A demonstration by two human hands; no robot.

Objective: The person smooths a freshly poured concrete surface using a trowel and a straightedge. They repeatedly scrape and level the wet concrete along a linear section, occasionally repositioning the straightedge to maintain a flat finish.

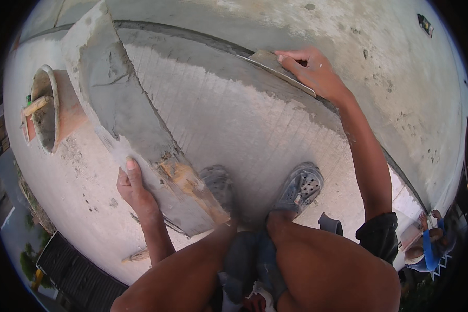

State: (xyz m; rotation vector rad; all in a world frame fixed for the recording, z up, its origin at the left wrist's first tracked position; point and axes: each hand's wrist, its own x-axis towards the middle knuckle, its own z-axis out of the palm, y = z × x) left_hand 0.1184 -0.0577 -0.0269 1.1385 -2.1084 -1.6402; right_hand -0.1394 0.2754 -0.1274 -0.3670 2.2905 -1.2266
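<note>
Blade (272, 63) juts leftward from right hand (315, 73) pinching it; left hand (137, 191) clasps smeared board (127, 101).

Here's the right hand (316, 73), pinching a flat blade (268, 60) along the grey mortar band (203, 54). Left hand (135, 192) grips a long board (122, 96) — mortar smeared over its upper stretch, bare wood showing lower down. Beyond it, an orange bucket (70, 106); grey clogs (308, 182) below — and, far right, another person's blue sleeve (429, 249).
</note>
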